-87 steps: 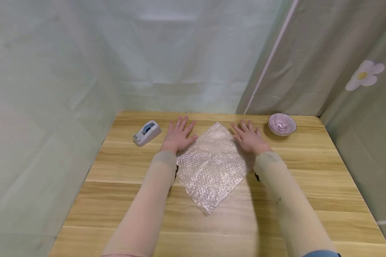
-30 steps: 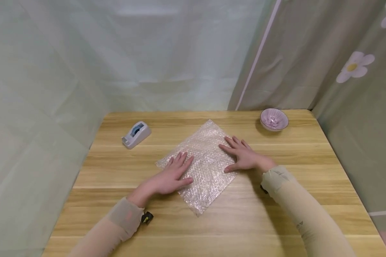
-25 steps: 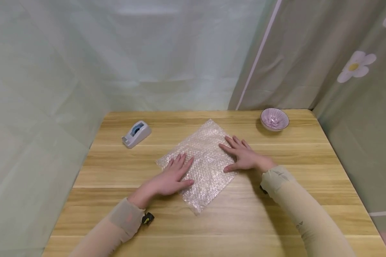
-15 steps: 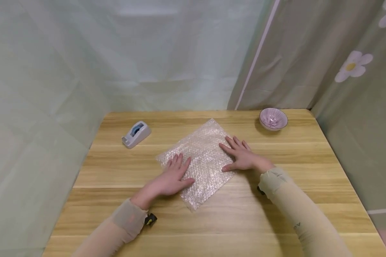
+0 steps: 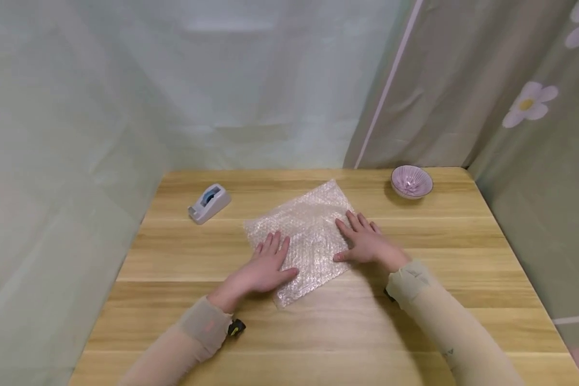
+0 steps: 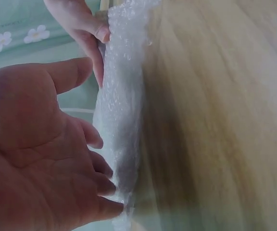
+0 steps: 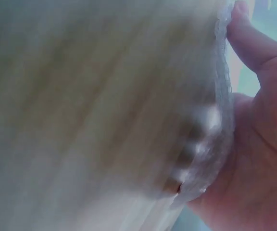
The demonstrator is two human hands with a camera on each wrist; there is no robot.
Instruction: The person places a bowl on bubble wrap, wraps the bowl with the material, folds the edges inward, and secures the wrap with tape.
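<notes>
A sheet of clear bubble wrap (image 5: 313, 230) lies flat on the wooden table in the head view, set at an angle. My left hand (image 5: 265, 268) rests on its lower left part with fingers spread. On the right edge, my right hand (image 5: 366, 244) lies with straight, spread fingers touching the wrap. In the left wrist view the left hand (image 6: 37, 144) shows its palm, fingertips at the bubble wrap (image 6: 124, 106). The right wrist view shows the right hand (image 7: 268, 130) against the edge of the bubble wrap (image 7: 222, 72).
A white tape dispenser (image 5: 209, 203) with a blue roll stands at the back left of the table (image 5: 318, 343). A purple striped bowl (image 5: 412, 182) sits at the back right. Curtains (image 5: 270, 96) enclose the table's back and sides.
Both hands have come from the sheet's far side edges nearer to me. Over the last second the bubble wrap has turned clockwise beneath them, its near corner shifting left.
</notes>
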